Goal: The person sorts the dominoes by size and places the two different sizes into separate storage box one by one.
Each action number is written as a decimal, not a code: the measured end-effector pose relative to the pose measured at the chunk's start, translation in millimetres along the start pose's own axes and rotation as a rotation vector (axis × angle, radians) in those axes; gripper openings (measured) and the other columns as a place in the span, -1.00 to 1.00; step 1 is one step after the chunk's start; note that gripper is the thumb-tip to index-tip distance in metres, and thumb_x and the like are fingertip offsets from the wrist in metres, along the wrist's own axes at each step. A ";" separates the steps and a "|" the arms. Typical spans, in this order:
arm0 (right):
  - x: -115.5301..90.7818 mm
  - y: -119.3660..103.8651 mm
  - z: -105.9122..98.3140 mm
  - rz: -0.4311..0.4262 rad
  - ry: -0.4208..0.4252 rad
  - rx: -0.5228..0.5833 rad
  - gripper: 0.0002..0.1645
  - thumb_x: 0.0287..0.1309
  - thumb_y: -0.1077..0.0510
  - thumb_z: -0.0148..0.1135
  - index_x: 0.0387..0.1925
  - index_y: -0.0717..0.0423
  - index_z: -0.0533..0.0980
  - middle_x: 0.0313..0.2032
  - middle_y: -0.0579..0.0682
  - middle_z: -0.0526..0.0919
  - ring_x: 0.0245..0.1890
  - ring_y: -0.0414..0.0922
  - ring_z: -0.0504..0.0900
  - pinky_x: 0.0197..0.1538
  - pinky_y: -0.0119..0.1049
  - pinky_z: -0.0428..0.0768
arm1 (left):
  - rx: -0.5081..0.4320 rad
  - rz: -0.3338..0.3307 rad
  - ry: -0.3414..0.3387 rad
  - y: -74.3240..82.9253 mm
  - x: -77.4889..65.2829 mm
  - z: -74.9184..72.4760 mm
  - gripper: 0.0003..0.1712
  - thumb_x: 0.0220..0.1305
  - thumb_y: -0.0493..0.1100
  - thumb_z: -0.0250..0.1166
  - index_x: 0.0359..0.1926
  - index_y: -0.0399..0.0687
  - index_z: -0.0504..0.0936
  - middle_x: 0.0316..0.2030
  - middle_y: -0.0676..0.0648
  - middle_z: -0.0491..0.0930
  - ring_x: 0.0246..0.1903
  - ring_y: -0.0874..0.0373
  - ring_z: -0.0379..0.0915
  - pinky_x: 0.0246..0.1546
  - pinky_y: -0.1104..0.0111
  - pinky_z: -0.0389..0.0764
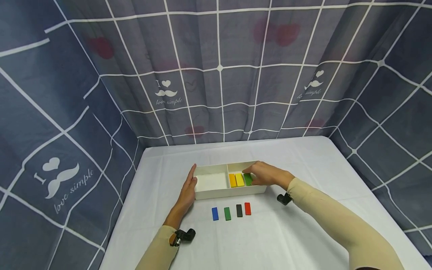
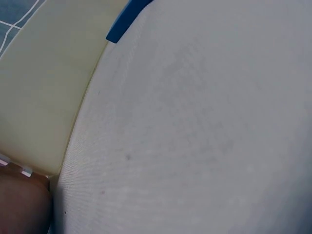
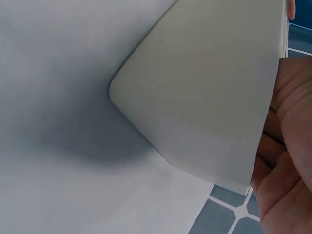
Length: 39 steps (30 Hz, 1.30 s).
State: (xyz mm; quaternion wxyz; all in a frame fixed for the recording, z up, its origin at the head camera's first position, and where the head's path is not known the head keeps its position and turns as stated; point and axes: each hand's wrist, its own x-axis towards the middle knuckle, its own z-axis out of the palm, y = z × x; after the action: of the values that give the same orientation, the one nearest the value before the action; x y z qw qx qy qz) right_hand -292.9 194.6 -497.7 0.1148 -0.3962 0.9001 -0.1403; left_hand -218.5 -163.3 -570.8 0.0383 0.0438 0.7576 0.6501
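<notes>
A cream-white box [image 1: 212,194] with a divider stands on the table. My left hand [image 1: 186,193] lies along its left end, fingers fairly straight against the wall; the left wrist view catches only a bit of this hand [image 2: 22,202] at the box corner. Reaching over the right end, my right hand [image 1: 266,174] pinches a green block [image 1: 248,179] inside the right compartment. Beside that block lie an orange-yellow block [image 1: 232,180] and a yellow block [image 1: 239,180]. In the right wrist view the fingers [image 3: 273,148] curl over the box rim, and their tips are hidden behind the wall.
In front of the box, a blue block [image 1: 215,213], a second green block [image 1: 227,213], a black block [image 1: 239,210] and a red block [image 1: 248,209] form a row on the white cloth [image 1: 270,240]. Dark gridded curtains [image 1: 202,90] surround the table's back and sides.
</notes>
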 end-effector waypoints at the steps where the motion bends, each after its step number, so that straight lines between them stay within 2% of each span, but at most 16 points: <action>1: 1.0 -0.2 0.1 0.001 -0.003 -0.004 -0.32 0.15 0.30 0.63 0.33 0.26 0.67 0.22 0.15 0.79 0.19 0.03 0.78 0.30 -0.04 0.75 | -0.001 0.000 0.000 0.0 0.0 0.0 -0.33 0.85 -0.05 -0.26 0.80 0.45 -0.09 0.80 0.01 -0.18 0.78 -0.08 -0.36 0.74 -0.22 -0.29; 11: 7.3 0.0 3.4 0.014 -0.017 -0.060 -0.32 0.14 0.26 0.65 0.31 0.27 0.67 0.18 0.15 0.81 0.14 -0.01 0.79 0.28 -0.07 0.75 | -0.004 0.003 0.007 -0.6 1.5 0.1 -0.33 0.85 -0.06 -0.25 0.79 0.48 -0.08 0.80 0.00 -0.15 0.78 -0.08 -0.34 0.74 -0.21 -0.27; 16: 9.0 0.7 5.5 -0.004 -0.002 -0.078 -0.32 0.12 0.26 0.66 0.30 0.28 0.68 0.13 0.16 0.83 0.06 -0.04 0.80 0.24 -0.08 0.78 | 0.008 0.012 0.006 -2.1 2.2 -0.1 -0.33 0.85 -0.06 -0.25 0.81 0.32 -0.10 0.80 0.00 -0.18 0.78 -0.08 -0.35 0.74 -0.22 -0.28; 20: 9.9 0.0 5.7 -0.009 -0.002 -0.082 -0.31 0.11 0.26 0.66 0.30 0.30 0.67 0.10 0.18 0.83 0.04 -0.03 0.80 0.22 -0.07 0.78 | 0.022 0.013 0.006 -1.2 1.1 0.3 -0.33 0.85 -0.05 -0.25 0.81 0.32 -0.10 0.80 0.00 -0.20 0.78 -0.09 -0.37 0.74 -0.22 -0.28; 28: 7.4 -0.9 4.8 -0.005 0.002 -0.056 -0.30 0.14 0.24 0.66 0.32 0.30 0.66 0.17 0.17 0.81 0.13 0.00 0.80 0.27 -0.06 0.77 | 0.017 0.006 0.015 -0.5 -0.2 1.9 -0.34 0.85 -0.03 -0.25 0.80 0.44 -0.08 0.80 -0.01 -0.18 0.78 -0.10 -0.35 0.74 -0.24 -0.28; 35: 1.4 -2.0 0.9 0.006 0.044 0.007 -0.28 0.22 0.18 0.63 0.36 0.34 0.61 0.28 0.21 0.75 0.30 0.14 0.73 0.36 0.06 0.70 | -0.040 0.005 0.010 0.8 0.7 1.1 -0.32 0.84 -0.08 -0.22 0.81 0.31 -0.08 0.80 -0.05 -0.19 0.78 -0.12 -0.35 0.74 -0.23 -0.25; 39: -1.5 -2.4 -2.9 -0.006 0.082 0.024 -0.32 0.30 0.16 0.55 0.38 0.32 0.60 0.30 0.20 0.73 0.30 0.11 0.74 0.36 0.05 0.70 | -0.065 0.015 0.029 1.0 2.0 -2.0 -0.31 0.84 -0.10 -0.19 0.81 0.23 -0.08 0.80 -0.03 -0.19 0.78 -0.12 -0.36 0.75 -0.18 -0.22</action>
State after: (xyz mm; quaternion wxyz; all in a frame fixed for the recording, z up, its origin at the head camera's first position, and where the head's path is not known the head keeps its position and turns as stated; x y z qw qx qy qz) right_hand -291.1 194.7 -494.0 0.0820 -0.3915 0.9011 -0.1674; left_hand -220.7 -164.8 -569.6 0.0238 0.0388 0.7361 0.6753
